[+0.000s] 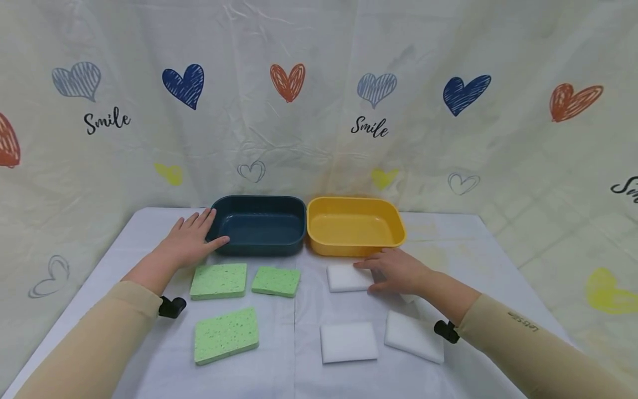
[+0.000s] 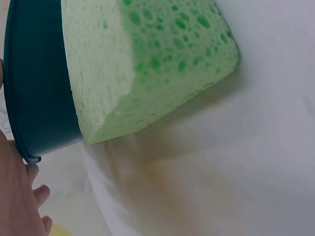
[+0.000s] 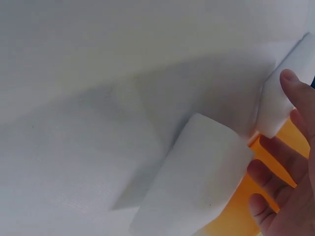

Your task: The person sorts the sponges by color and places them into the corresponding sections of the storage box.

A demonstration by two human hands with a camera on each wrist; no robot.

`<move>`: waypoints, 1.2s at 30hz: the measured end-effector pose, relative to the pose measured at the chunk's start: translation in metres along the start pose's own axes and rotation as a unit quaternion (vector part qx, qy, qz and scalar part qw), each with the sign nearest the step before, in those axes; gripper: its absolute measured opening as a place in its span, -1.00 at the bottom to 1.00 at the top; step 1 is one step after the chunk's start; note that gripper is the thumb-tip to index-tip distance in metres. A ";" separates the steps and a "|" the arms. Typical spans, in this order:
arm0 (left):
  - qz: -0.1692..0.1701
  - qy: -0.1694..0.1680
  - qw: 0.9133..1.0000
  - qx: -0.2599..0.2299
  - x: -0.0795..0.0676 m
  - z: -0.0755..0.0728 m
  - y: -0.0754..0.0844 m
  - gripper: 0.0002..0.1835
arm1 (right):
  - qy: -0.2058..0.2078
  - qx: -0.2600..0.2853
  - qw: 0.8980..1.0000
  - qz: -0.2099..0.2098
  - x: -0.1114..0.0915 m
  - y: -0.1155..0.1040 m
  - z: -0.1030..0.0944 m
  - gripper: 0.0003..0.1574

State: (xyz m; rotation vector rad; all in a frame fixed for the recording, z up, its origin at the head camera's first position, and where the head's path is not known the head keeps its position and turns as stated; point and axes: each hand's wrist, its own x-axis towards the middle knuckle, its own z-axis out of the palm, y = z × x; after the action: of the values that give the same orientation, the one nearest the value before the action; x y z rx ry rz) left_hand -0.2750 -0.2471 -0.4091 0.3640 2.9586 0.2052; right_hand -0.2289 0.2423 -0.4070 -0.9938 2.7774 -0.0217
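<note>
By heart-print cloth (image 1: 319, 33), the table's (image 1: 284, 366) back edge has a blue tub (image 1: 254, 227) and yellow tub (image 1: 354, 227), left grip (image 1: 186, 244) and right grip (image 1: 399, 271) spread.

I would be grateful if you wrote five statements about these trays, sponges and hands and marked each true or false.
1. The dark blue tray stands to the left of the yellow tray. True.
2. Three green sponges lie on the table. True.
3. The green sponges lie in front of the yellow tray. False: they lie in front of the dark blue tray.
4. The left hand is at the dark blue tray. True.
5. The right hand holds a green sponge. False: it is at a white sponge.
</note>
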 end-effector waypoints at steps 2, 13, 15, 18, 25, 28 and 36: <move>-0.005 0.000 1.000 -0.009 -0.001 0.000 0.000 0.16 | 0.000 0.000 1.000 0.000 0.000 -0.001 0.000 -0.25; -0.017 0.001 0.999 -0.030 0.004 0.006 -0.005 0.24 | 0.035 -0.010 0.999 -0.024 -0.004 0.001 0.002 -0.28; -0.020 -0.003 0.999 -0.028 0.003 0.004 -0.004 0.24 | 0.043 -0.009 0.999 -0.029 -0.007 0.000 0.001 -0.30; -0.022 -0.002 0.999 -0.027 0.004 0.005 -0.005 0.26 | 0.057 -0.004 0.998 -0.037 -0.012 -0.001 -0.002 -0.33; -0.021 -0.001 0.999 -0.024 0.004 0.005 -0.005 0.26 | 0.041 0.047 0.998 -0.018 -0.024 -0.007 -0.010 -0.36; -0.025 -0.001 0.999 -0.027 0.003 0.004 -0.004 0.26 | 0.039 0.061 0.997 -0.007 -0.027 -0.007 -0.013 -0.36; -0.034 -0.004 0.999 -0.039 0.002 0.004 -0.002 0.29 | 0.046 0.084 0.995 -0.003 -0.028 -0.006 -0.024 -0.40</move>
State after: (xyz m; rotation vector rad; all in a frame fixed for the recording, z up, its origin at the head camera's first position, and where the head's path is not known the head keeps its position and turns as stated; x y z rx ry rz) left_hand -0.2769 -0.2486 -0.4133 0.2539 2.9396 0.3092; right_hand -0.2078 0.2540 -0.3782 -0.9805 2.7990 -0.3030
